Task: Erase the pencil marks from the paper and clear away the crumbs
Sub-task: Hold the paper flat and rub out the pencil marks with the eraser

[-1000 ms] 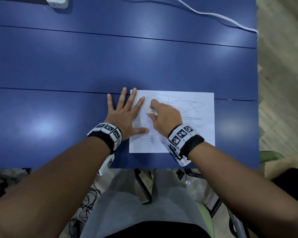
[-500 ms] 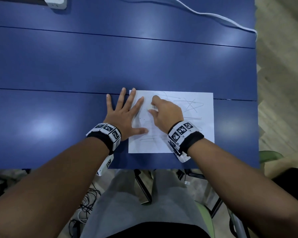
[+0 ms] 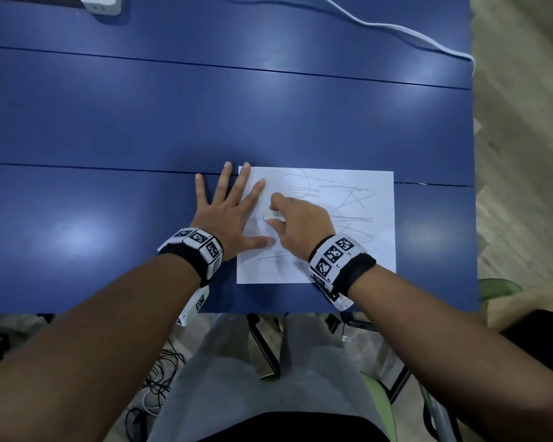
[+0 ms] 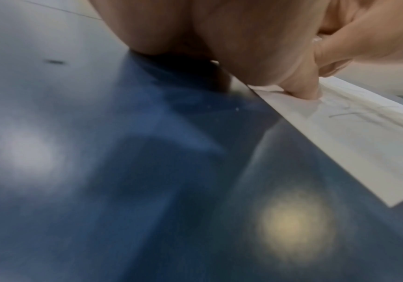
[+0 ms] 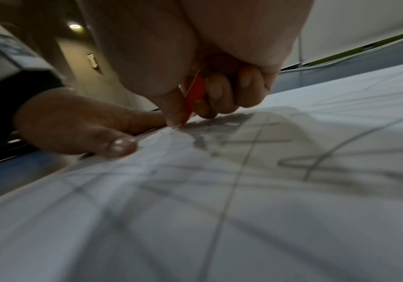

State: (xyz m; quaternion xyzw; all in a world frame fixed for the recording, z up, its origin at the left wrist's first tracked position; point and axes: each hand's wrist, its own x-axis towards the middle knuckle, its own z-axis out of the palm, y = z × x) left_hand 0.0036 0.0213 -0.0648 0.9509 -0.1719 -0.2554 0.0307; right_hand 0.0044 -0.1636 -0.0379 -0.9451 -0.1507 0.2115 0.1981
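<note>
Two hands work on the paper (image 3: 348,266), which lies on the desk (image 3: 109,218) with its long axis running left to right; left hand (image 3: 229,215) lies flat, fingers spread, pinning the left edge; right hand (image 3: 297,224) pinches the eraser (image 3: 273,214) near that edge; most pencil marks (image 3: 351,199) lie to the right of the eraser, nearer the right hand; crumbs are too small to tell; no containers in view.

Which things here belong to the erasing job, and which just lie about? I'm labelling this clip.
Job: paper, pencil marks, eraser, right hand gripping it, left hand pressing the paper.
Lying about: white cable, white adapter.
</note>
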